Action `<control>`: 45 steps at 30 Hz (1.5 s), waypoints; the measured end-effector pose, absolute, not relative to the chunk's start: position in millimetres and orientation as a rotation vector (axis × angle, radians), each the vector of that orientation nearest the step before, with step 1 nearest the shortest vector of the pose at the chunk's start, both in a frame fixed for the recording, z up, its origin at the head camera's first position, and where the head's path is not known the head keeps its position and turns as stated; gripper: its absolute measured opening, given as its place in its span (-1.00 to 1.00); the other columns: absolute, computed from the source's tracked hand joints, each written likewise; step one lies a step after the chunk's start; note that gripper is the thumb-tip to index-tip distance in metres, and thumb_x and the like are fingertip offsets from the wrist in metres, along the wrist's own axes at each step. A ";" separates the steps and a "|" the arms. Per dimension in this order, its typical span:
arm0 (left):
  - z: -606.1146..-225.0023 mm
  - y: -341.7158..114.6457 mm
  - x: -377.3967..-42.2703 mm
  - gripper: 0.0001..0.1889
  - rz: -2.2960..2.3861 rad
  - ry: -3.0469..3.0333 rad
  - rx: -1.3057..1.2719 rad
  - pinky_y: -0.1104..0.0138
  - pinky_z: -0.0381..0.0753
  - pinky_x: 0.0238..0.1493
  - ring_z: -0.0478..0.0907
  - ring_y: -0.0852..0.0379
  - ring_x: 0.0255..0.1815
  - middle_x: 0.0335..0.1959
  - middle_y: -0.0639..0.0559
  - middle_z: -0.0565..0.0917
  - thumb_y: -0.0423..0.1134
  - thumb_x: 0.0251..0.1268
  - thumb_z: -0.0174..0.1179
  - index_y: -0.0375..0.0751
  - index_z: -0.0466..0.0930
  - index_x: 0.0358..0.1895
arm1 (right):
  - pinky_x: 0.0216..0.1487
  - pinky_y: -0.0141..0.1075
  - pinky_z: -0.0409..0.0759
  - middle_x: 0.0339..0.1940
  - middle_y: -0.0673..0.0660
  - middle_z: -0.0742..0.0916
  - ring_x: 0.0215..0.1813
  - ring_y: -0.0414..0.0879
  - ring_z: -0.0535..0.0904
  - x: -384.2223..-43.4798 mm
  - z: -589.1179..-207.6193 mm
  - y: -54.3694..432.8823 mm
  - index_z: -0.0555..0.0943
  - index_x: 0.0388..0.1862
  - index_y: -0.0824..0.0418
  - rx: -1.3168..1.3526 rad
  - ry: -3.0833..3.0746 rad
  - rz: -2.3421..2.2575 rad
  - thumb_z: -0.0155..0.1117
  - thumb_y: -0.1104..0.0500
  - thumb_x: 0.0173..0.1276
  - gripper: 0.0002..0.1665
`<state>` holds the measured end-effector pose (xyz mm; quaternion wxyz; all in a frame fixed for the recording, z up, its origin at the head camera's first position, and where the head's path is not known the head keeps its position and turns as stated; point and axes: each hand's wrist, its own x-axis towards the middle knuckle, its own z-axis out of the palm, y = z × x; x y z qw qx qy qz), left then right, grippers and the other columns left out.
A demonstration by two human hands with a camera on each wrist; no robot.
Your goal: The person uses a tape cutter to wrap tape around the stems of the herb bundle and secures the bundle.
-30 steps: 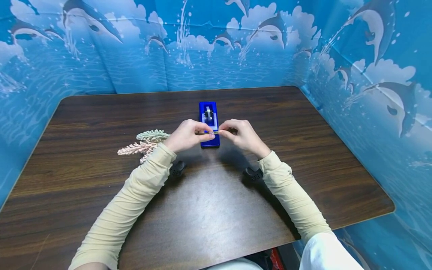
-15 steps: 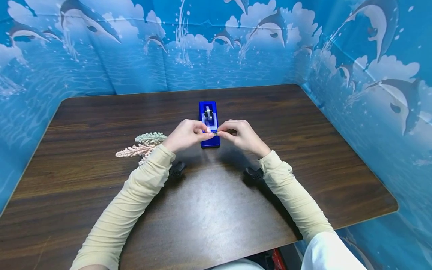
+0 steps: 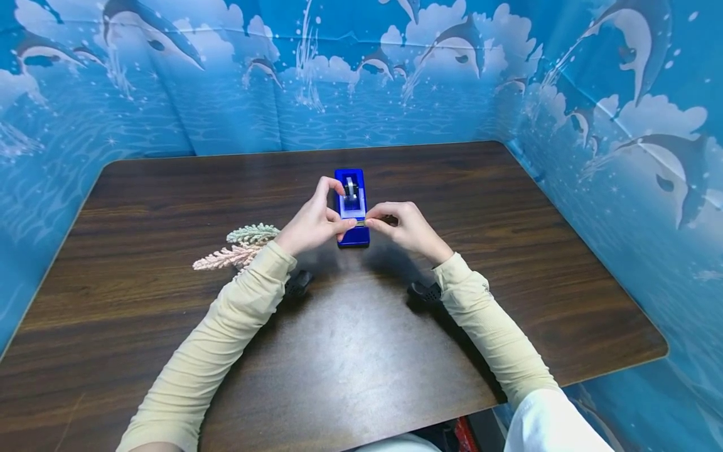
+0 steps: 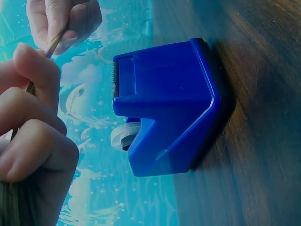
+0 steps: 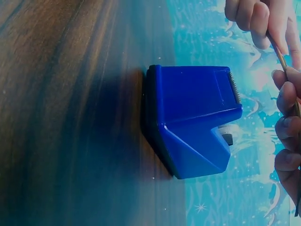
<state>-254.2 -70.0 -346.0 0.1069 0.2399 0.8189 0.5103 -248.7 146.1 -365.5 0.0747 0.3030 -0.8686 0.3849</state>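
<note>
A thin brown stem [image 3: 360, 223] spans the gap between the hands, above a blue tape dispenser [image 3: 354, 238]. My left hand [image 3: 310, 221] holds it with the thumb and curled lower fingers, while the index finger is raised beside the dispenser. My right hand [image 3: 408, 230] pinches the stem's other end between thumb and fingertips. In the left wrist view the stem [image 4: 56, 42] passes through the curled fingers. Pink [image 3: 226, 257] and green [image 3: 254, 234] plant sprigs lie left of the left hand; whether they join the stem is hidden.
The dispenser carries a clear tape roll [image 4: 124, 135] and a toothed cutting edge [image 5: 234, 87]. Everything is over a dark wooden table [image 3: 350, 351]. A blue dolphin-print curtain [image 3: 316, 94] stands behind and to the right.
My left index finger has lifted off the stem and moved up and away. The right hand keeps its pinch in nearly the same place. The dispenser has stayed put.
</note>
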 end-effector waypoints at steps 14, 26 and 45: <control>-344.9 -70.0 -258.5 -0.83 1.136 2.660 0.825 0.39 0.34 -0.49 0.50 0.09 -0.59 -0.64 0.00 0.62 -0.21 0.34 0.20 -0.26 0.69 -0.22 | -0.29 -0.38 0.48 -0.39 0.09 0.74 -0.38 -0.18 0.51 -250.5 -370.2 143.8 0.70 -0.29 0.24 0.927 -2.578 1.107 0.29 0.22 0.35 -0.90; -349.1 -83.3 -263.6 -0.76 1.078 2.529 1.063 0.35 0.51 -0.27 0.53 0.16 -0.42 -0.47 0.01 0.66 -0.43 0.10 0.16 -0.31 0.64 -0.13 | -0.28 -0.35 0.49 -0.40 0.09 0.75 -0.37 -0.18 0.54 -248.6 -366.2 140.4 0.69 -0.31 0.24 0.948 -2.589 1.060 0.29 0.22 0.34 -0.90; -347.0 -79.3 -258.6 -0.60 1.246 2.577 0.978 0.37 0.25 -0.56 0.29 0.19 -0.69 -0.71 0.06 0.43 -0.18 0.35 0.21 -0.08 0.33 0.18 | -0.28 -0.13 0.55 -0.39 0.09 0.73 -0.37 -0.18 0.52 -246.9 -364.7 139.0 0.69 -0.29 0.24 0.954 -2.556 1.087 0.28 0.22 0.35 -0.89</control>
